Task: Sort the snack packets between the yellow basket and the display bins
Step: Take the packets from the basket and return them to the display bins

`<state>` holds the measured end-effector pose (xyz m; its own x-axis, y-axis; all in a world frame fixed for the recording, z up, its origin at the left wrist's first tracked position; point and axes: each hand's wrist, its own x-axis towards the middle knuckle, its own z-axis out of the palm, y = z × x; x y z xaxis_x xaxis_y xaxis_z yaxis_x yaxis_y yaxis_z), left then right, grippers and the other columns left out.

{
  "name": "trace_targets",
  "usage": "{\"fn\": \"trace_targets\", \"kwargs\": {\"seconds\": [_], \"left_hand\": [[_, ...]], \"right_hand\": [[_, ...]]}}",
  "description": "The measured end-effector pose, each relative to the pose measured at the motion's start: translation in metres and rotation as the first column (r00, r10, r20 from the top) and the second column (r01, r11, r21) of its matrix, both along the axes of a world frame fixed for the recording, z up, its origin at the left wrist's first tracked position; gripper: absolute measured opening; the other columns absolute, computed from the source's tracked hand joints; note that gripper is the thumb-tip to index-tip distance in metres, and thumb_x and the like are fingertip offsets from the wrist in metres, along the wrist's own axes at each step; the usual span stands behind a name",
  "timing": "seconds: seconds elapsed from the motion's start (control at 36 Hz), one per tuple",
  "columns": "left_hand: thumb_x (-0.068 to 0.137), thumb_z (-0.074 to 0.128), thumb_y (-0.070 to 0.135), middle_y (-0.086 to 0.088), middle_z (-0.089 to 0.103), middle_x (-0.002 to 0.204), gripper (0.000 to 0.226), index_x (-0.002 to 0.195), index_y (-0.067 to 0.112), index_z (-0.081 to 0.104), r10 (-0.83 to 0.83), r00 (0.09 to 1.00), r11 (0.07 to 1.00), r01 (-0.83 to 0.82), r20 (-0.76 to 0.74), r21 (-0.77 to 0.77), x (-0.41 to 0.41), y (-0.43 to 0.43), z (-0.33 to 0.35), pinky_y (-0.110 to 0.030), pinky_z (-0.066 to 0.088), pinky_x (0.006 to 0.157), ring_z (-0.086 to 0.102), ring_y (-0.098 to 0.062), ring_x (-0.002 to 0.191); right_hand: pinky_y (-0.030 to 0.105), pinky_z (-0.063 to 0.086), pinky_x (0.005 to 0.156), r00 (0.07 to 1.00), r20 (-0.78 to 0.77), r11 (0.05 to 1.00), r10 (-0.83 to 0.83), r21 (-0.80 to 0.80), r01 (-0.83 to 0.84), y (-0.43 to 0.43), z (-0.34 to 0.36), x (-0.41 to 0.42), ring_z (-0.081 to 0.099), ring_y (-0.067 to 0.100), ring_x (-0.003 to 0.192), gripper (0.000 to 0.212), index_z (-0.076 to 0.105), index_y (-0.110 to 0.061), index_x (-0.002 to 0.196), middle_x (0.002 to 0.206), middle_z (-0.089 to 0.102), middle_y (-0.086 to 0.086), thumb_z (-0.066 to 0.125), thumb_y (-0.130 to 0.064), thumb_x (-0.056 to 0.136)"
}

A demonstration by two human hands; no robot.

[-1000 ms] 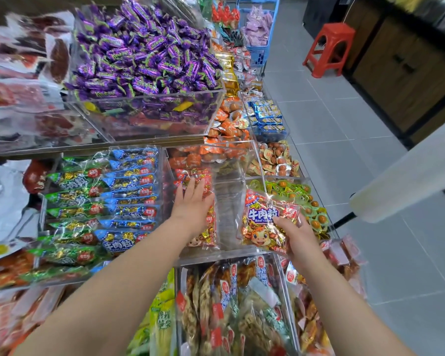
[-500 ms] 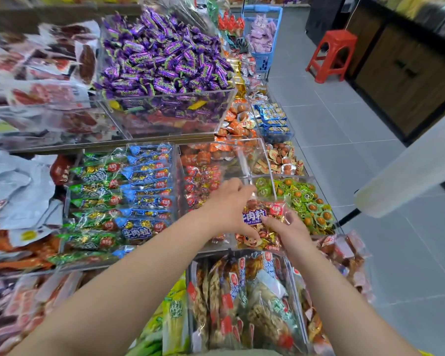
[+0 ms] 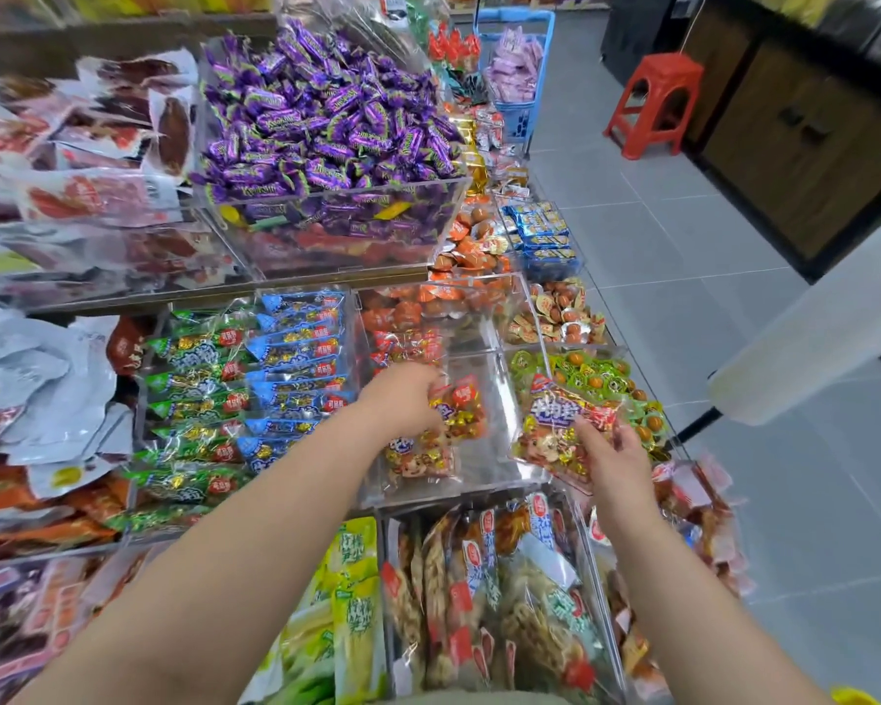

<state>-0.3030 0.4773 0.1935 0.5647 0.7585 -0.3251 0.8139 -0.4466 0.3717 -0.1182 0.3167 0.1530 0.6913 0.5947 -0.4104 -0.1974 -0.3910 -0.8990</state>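
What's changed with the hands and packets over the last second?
The left hand went from lying flat on the packets in the clear bin, across to the beef packet held by the right hand, then back into the bin, where it now grips a red packet. The right hand kept hold of the beef packet throughout. The surrounding bins look unchanged.

Candy bin (image 3: 326,216) sits behind the clear bin (image 3: 484,399) — stool (image 3: 652,104) far right, on the floor.
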Motion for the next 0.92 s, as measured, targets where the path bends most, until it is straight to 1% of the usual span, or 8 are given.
{"fn": "trace_targets", "kwargs": {"seconds": [0.11,0.25,0.36,0.44,0.56,0.69,0.81,0.92], "left_hand": [[0.079,0.069,0.018,-0.004,0.062,0.103,0.029,0.106,0.015,0.061,-0.092,0.949,0.996,0.091,-0.301,-0.016,-0.001,-0.01,-0.031,-0.031,0.046,0.066,0.059,-0.023,0.089],[0.087,0.053,0.007,-0.007,0.061,0.117,0.03,0.117,0.014,0.057,-0.048,0.879,0.998,0.059,-0.474,0.007,0.003,-0.023,-0.067,-0.037,0.045,0.082,0.058,-0.026,0.109],[0.083,0.06,0.012,-0.013,0.053,0.125,0.044,0.126,0.011,0.052,-0.033,0.811,0.97,0.168,-0.585,0.177,0.012,-0.017,-0.065,-0.04,0.042,0.093,0.047,-0.029,0.116],[0.075,0.066,0.02,-0.016,0.034,0.137,0.077,0.142,0.014,0.03,-0.106,0.806,0.914,0.309,-0.582,0.262,0.016,-0.012,-0.07,-0.046,0.03,0.105,0.032,-0.033,0.127],[0.076,0.068,0.027,-0.013,-0.013,0.16,0.111,0.151,0.022,-0.015,-0.265,0.723,0.875,0.458,-0.638,0.156,0.017,-0.012,-0.088,-0.06,-0.004,0.114,-0.015,-0.039,0.145],[0.081,0.064,0.014,-0.006,-0.027,0.157,0.108,0.15,0.025,-0.019,-0.197,0.786,0.935,0.33,-0.586,0.129,0.02,-0.012,-0.098,-0.071,-0.007,0.107,-0.027,-0.038,0.141],[0.085,0.064,0.024,-0.009,-0.034,0.154,0.105,0.149,0.028,-0.019,-0.101,0.812,0.952,0.247,-0.575,0.182,0.017,-0.005,-0.098,-0.071,-0.005,0.107,-0.026,-0.042,0.141],[0.085,0.063,0.044,-0.015,-0.028,0.156,0.11,0.146,0.026,-0.028,0.011,0.834,0.963,0.14,-0.552,0.229,0.01,-0.002,-0.103,-0.064,-0.006,0.112,-0.024,-0.041,0.142]], "right_hand": [[0.044,0.035,0.102,0.999,-0.012,0.999,-0.045,0.015,0.045,0.001,-0.003,0.005,0.045,0.025,0.126,0.08,0.025,-0.021,0.147,0.145,0.04,0.008,0.066,-0.045,0.081],[0.044,0.038,0.098,0.999,0.034,1.0,0.004,-0.004,-0.003,0.006,-0.005,0.003,0.046,0.024,0.122,0.078,0.029,-0.023,0.145,0.144,0.041,0.007,0.064,-0.048,0.081],[0.035,0.039,0.09,0.997,0.061,0.999,0.046,-0.003,-0.046,0.007,-0.006,0.003,0.048,0.023,0.12,0.074,0.031,-0.019,0.144,0.139,0.045,0.007,0.064,-0.044,0.082],[0.029,0.04,0.088,0.997,0.05,0.998,0.064,0.026,-0.066,0.006,-0.006,0.003,0.051,0.014,0.111,0.071,0.035,-0.018,0.142,0.134,0.049,-0.001,0.066,-0.041,0.083],[0.028,0.038,0.089,0.995,0.056,0.997,0.077,0.015,-0.078,0.006,-0.007,0.005,0.051,0.011,0.108,0.072,0.032,-0.018,0.144,0.13,0.048,-0.005,0.065,-0.042,0.084],[0.026,0.047,0.079,0.985,0.114,0.99,0.133,-0.055,-0.128,0.007,-0.01,0.005,0.053,0.01,0.087,0.056,0.046,-0.012,0.129,0.101,0.056,-0.006,0.062,-0.043,0.085],[0.029,0.046,0.082,0.978,0.139,0.987,0.154,-0.06,-0.147,0.007,-0.012,0.0,0.051,0.014,0.094,0.053,0.047,-0.013,0.125,0.106,0.053,-0.002,0.061,-0.045,0.085],[0.015,0.038,0.06,0.964,0.202,0.984,0.174,-0.058,-0.166,0.007,-0.012,-0.005,0.051,0.004,0.074,0.048,0.048,-0.014,0.125,0.085,0.053,-0.011,0.061,-0.039,0.087]]}}
